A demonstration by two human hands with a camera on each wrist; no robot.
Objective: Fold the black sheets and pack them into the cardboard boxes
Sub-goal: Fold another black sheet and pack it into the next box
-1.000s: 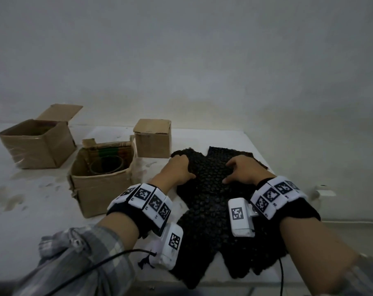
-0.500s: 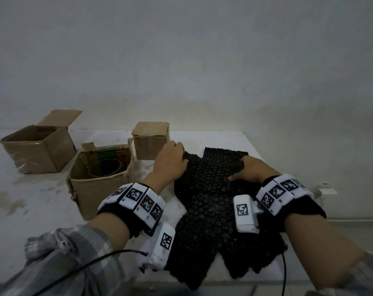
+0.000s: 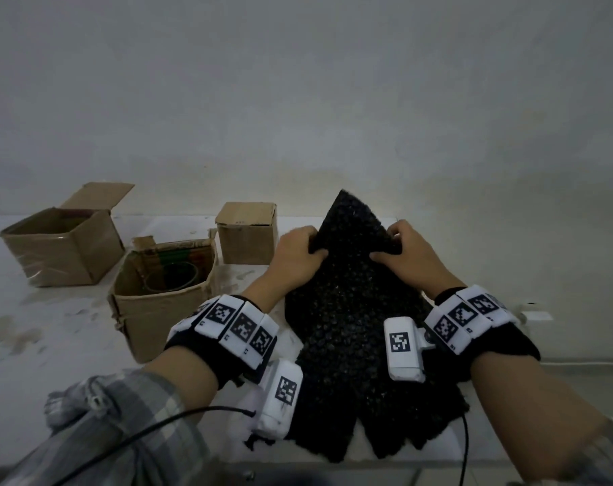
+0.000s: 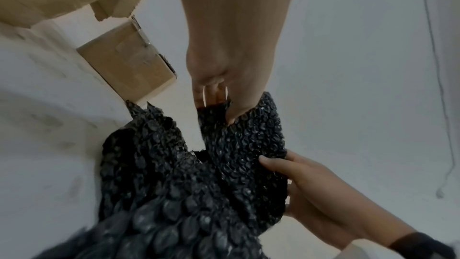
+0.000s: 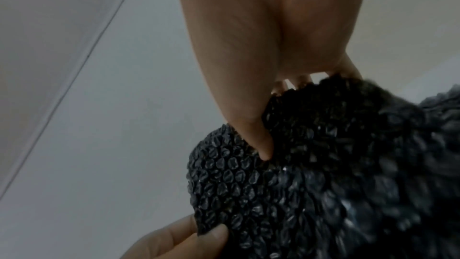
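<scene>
On the white table, at its right end, lies the black sheet, a bubbled plastic material (the blisters show clearly in both wrist views). Its long axis runs from the near table edge away toward the wall. The near end lies flat and hangs slightly over the table edge; the far end is lifted off the surface and rises to a pointed corner that points up and away from the person

Left hand pinches the left edge of the raised portion, thumb on the near face and fingers curled behind it. Right hand pinches the right edge the same way, thumb pressed into the blisters. Both hands are level with each other, with the raised corner standing between and above them

To the left of the sheet stand three cardboard boxes. A small closed box stands just beyond the left hand. An open box with torn flaps stands nearer, holding a round item that cannot be identified. A second open box, flap raised, stands farthest left, well apart from the sheet
</scene>
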